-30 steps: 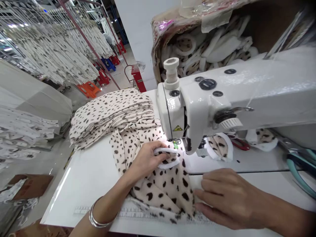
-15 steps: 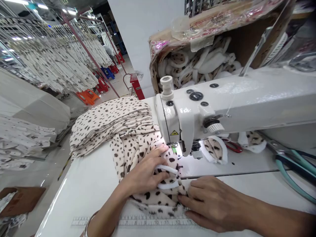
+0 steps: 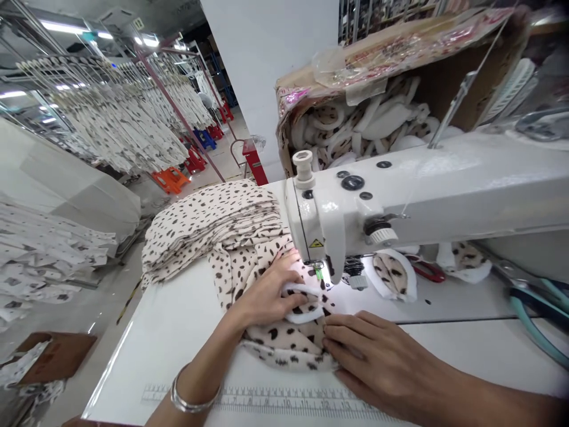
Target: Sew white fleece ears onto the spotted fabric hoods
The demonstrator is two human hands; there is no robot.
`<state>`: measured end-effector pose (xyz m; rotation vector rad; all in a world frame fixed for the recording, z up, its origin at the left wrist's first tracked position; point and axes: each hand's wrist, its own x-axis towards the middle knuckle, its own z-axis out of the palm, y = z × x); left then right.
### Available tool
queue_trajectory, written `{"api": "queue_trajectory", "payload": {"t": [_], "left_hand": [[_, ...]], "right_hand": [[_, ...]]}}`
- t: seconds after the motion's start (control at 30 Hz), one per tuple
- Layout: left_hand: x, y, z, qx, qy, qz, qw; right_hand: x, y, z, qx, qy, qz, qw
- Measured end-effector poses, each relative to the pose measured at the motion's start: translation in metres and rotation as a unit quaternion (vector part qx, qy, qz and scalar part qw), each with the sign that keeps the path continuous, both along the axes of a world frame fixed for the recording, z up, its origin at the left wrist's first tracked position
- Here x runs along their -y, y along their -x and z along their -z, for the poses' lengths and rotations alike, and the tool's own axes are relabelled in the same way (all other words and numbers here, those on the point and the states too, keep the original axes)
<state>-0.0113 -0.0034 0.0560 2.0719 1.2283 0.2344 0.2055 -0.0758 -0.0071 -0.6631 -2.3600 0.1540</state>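
Observation:
Spotted cream fabric lies bunched on the table, its far part by the needle of a white sewing machine. On top of it is an oval spotted piece with a white fuzzy border, like an ear. My left hand holds this piece down, thumb across its middle and fingertips on the fabric beside the lit presser foot. Near the oval's right end, my right hand grips the fabric's right edge with curled fingers. The fingertips of that hand are partly hidden.
A folded stack of spotted fabric sits at the left. Right of the needle lie another white-edged oval, red-handled snips and teal-handled scissors. A cardboard box of white-edged pieces stands behind. A ruler scale runs along the front.
Both hands and the fabric have moved slightly toward the machine, and the fabric's front edge has drawn away from the ruler. My right hand has closed in on the oval piece. The view has shifted slightly.

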Motion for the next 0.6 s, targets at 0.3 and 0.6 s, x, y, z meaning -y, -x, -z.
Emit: {"api": "queue_trajectory", "payload": {"t": [0.3,0.6], "left_hand": [[0.022,-0.021,0.010,0.061,0.013,-0.110,0.992],[0.014,-0.023,0.018,0.053,0.019,-0.132,0.990]], "right_hand": [[0.004,0.000,0.004,0.044,0.023,0.010,0.999],[0.007,0.003,0.006,0.053,0.018,0.034,0.998]]}}
